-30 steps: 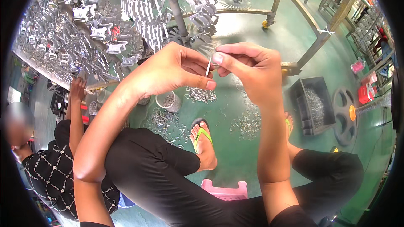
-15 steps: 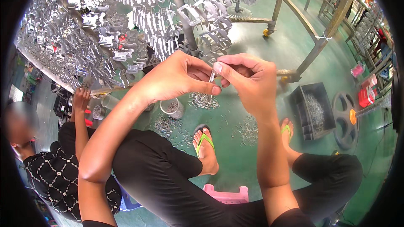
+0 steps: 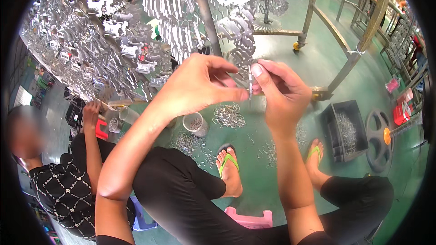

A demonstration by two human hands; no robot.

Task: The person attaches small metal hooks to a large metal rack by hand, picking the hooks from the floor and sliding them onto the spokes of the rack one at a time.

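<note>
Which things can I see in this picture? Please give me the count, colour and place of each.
Small metal part: one, silver, at the hands
Racked metal parts: many, silver, upper left
Metal frame: one, brownish, upper right
Pale tubs: at least three, left of centre
Loose metal pieces: many, silver, floor
Bin: one, black, right
Spoked wheel: one, dark grey, beside bin
Box: one, red, far right
Stools: two, pink and blue, below
Co-worker: one, black patterned shirt, left
Sandals: two, green straps, on feet
Hands: two, bare, centre
</note>
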